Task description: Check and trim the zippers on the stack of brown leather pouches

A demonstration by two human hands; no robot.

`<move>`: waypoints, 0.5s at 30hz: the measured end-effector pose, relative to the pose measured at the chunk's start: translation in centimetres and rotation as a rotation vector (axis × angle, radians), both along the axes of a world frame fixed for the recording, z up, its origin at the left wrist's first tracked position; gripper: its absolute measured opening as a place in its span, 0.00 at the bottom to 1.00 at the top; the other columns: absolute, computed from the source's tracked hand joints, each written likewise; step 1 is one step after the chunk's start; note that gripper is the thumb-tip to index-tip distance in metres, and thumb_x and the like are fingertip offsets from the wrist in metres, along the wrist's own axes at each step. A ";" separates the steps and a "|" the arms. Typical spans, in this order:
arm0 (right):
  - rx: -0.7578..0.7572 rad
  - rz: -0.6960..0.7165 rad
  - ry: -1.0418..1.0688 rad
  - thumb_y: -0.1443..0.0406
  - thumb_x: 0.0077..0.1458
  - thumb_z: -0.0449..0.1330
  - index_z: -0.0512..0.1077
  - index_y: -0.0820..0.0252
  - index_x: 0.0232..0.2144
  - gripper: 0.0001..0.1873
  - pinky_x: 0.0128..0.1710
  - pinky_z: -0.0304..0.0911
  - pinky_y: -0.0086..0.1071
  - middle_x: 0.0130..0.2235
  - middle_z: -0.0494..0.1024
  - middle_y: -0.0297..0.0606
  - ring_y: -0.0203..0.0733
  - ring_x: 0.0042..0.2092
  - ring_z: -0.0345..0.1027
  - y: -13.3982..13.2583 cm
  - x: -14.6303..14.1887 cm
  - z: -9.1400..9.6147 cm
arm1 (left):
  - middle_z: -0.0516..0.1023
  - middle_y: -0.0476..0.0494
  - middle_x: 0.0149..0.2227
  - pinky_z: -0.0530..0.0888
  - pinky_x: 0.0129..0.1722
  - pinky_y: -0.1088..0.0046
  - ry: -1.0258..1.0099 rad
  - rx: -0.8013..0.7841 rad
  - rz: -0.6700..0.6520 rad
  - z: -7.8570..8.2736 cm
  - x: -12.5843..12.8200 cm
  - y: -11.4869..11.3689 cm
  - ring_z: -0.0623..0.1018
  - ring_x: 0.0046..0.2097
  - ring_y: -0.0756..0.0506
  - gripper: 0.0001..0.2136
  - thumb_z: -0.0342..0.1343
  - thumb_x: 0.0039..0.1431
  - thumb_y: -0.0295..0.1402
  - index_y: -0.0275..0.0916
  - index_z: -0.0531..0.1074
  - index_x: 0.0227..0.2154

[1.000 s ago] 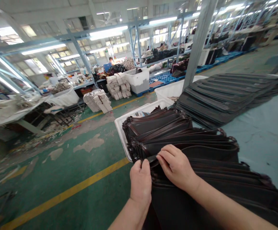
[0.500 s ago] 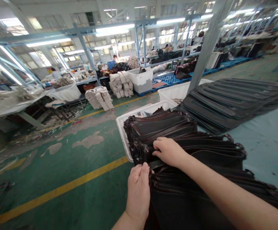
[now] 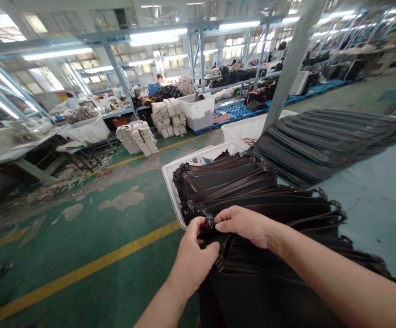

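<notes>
A long overlapping stack of dark brown leather pieces runs from a white plastic bin toward me. My left hand is closed, pinching the edge of one dark leather piece at the stack's near left. Just to its right, my right hand pinches the same piece's top edge with fingers curled. The two hands almost touch.
A second fanned stack of black pieces lies on the blue-grey table at right. A steel post rises behind it. Left is green floor with a yellow line, white boxes and a white crate. People work far back.
My right hand has drawn back from deeper in the stack to meet my left hand. Both now pinch the edge of one piece, and my left hand has turned inward.
</notes>
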State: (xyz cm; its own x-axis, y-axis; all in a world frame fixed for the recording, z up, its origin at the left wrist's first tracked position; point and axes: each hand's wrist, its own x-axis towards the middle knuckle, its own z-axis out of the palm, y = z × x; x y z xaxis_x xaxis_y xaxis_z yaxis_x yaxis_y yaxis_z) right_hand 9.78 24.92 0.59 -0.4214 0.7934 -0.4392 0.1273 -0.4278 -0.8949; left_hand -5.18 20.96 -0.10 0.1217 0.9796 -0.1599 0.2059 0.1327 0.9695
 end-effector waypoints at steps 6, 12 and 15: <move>-0.129 -0.020 0.115 0.61 0.34 0.64 0.70 0.66 0.20 0.12 0.27 0.52 0.28 0.19 0.69 0.31 0.31 0.23 0.57 -0.7 -0.5 0.2 | 0.67 0.43 0.47 0.67 0.43 0.71 0.039 -0.008 -0.143 -0.6 -1.2 -0.2 0.70 0.45 0.46 0.32 0.53 0.42 0.23 0.43 0.54 0.53; -0.130 -0.056 0.192 0.60 0.35 0.64 0.72 0.66 0.21 0.13 0.30 0.53 0.28 0.21 0.71 0.33 0.32 0.25 0.58 -2.0 -0.5 0.5 | 0.65 0.39 0.50 0.65 0.48 0.66 0.090 0.001 -0.126 -0.5 -1.2 -0.1 0.68 0.47 0.42 0.34 0.55 0.38 0.22 0.39 0.56 0.53; -0.126 -0.143 0.160 0.60 0.36 0.64 0.72 0.66 0.21 0.13 0.30 0.53 0.28 0.22 0.72 0.33 0.33 0.26 0.59 -1.9 -1.0 0.8 | 0.67 0.41 0.49 0.61 0.52 0.65 0.154 0.101 -0.045 -0.3 -0.4 -0.9 0.66 0.50 0.42 0.28 0.52 0.39 0.21 0.37 0.62 0.49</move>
State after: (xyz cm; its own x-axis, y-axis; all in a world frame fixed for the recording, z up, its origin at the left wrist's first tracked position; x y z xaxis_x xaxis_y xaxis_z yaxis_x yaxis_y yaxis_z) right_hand 8.74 22.97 1.37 -0.3809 0.7935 -0.4747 -0.0819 -0.5403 -0.8375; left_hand -5.55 20.09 -0.36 0.1471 0.9858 -0.0808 0.3560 0.0234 0.9342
